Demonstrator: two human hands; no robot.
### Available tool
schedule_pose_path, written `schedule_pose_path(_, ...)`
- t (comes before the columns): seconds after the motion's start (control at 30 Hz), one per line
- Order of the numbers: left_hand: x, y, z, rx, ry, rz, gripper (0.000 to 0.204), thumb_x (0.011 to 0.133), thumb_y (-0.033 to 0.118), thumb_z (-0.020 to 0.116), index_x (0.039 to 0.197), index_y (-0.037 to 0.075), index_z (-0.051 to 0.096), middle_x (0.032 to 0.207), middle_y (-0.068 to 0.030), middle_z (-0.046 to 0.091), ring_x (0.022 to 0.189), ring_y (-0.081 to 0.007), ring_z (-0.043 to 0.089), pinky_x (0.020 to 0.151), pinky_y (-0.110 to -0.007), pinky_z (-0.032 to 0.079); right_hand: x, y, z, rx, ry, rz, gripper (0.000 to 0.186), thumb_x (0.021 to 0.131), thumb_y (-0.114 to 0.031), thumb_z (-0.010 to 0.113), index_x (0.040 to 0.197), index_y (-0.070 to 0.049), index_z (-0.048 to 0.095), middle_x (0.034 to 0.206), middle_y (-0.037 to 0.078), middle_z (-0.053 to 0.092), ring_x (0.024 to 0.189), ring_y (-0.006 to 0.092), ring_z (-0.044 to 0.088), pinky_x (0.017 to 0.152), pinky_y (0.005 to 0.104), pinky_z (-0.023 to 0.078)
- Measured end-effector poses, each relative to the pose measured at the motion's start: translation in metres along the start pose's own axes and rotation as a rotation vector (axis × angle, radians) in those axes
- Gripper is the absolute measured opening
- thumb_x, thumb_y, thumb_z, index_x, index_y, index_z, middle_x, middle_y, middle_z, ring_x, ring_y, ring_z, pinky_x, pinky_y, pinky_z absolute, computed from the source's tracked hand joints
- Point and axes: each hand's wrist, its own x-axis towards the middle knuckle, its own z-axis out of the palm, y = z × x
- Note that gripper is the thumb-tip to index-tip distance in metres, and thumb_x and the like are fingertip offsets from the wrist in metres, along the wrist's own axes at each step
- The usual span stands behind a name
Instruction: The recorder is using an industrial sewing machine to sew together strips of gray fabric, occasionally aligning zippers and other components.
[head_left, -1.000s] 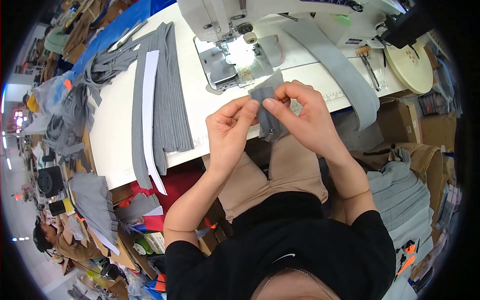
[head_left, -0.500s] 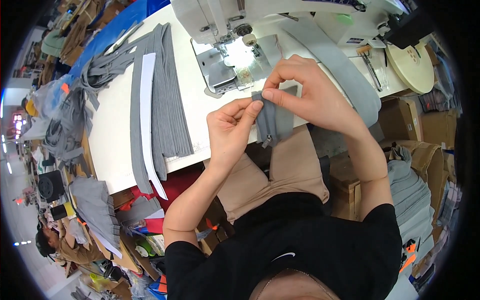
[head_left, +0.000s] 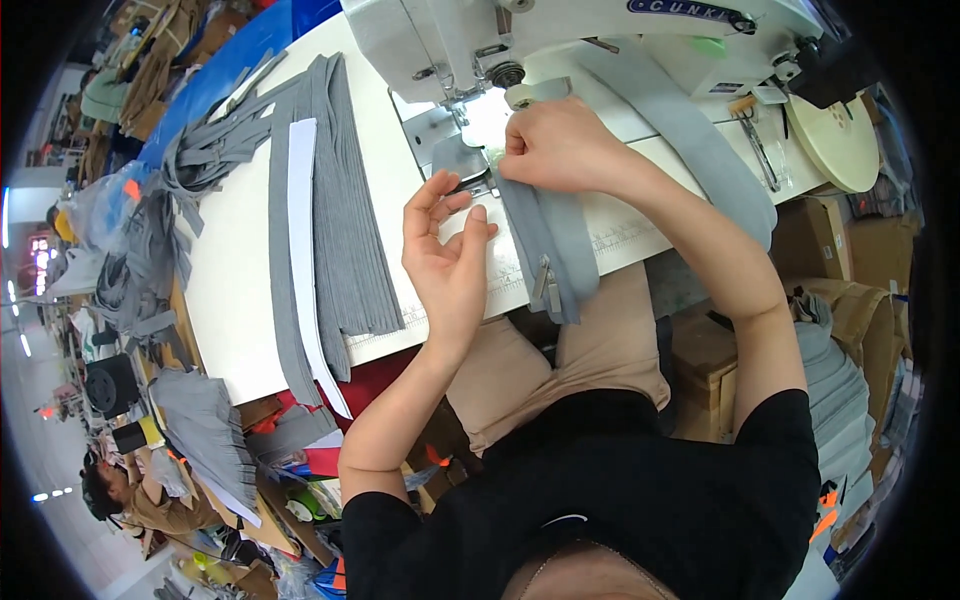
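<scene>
My right hand (head_left: 562,146) is closed on the upper end of a grey zipper strip (head_left: 532,222), close to the lit plate of a white sewing machine (head_left: 430,42). The strip runs down over the front table edge, and its metal zipper pull (head_left: 544,284) hangs near the lower end. A lighter grey fabric band lies along its right side. Just left of the strip, my left hand (head_left: 445,255) is raised, fingers apart and slightly curled, holding nothing. The right fingertips and the strip's held end are partly hidden by the hand.
A stack of grey fabric strips (head_left: 350,220) lies left on the white table, beside a white strip (head_left: 303,215). A wide grey band (head_left: 690,150) curves over the right side, near tweezers (head_left: 762,155) and a pale round dish (head_left: 830,145). Cardboard boxes (head_left: 812,230) stand right; another person (head_left: 150,495) is far left.
My left hand has let go of the zipper strip and moved left and down, its fingers opening. My right hand has moved up toward the machine with the strip's upper end.
</scene>
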Motion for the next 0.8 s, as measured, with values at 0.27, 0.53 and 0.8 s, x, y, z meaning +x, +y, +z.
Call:
schedule_pose_path(0.27,0.001,0.000,-0.002,-0.022,-0.003,-0.020,0.047,0.094,-0.007,0.066,0.139,-0.005,0.051,0.137,-0.0155,0.055,0.121,-0.0185,0.057,0.086,-0.031,0.065,0.019,-0.005,0.017,-0.159,0.104,0.037,0.027,0.090,-0.035,0.062,0.096,-0.010,0.069,0.089,0.005,0.074,0.092,0.0323,0.066,0.100,0.0469,0.046)
schedule_pose_path(0.53,0.003,-0.001,-0.003,-0.013,-0.035,-0.033,0.046,0.093,-0.009,0.066,0.137,-0.004,0.053,0.139,-0.0148,0.056,0.121,-0.0184,0.058,0.087,-0.032,0.063,0.035,0.019,0.058,-0.075,0.586,-0.043,0.036,0.094,-0.037,0.060,0.094,-0.004,0.074,0.100,0.014,0.071,0.105,0.0301,0.060,0.098,0.0448,0.040)
schedule_pose_path(0.8,0.004,0.000,-0.002,-0.007,-0.062,-0.030,0.043,0.095,-0.007,0.066,0.135,-0.005,0.054,0.139,-0.0139,0.056,0.122,-0.0178,0.058,0.087,-0.030,0.063,0.040,0.028,0.068,-0.167,0.660,-0.078,0.048,0.094,-0.045,0.063,0.100,0.002,0.073,0.107,0.015,0.067,0.111,0.0289,0.056,0.105,0.0423,0.038)
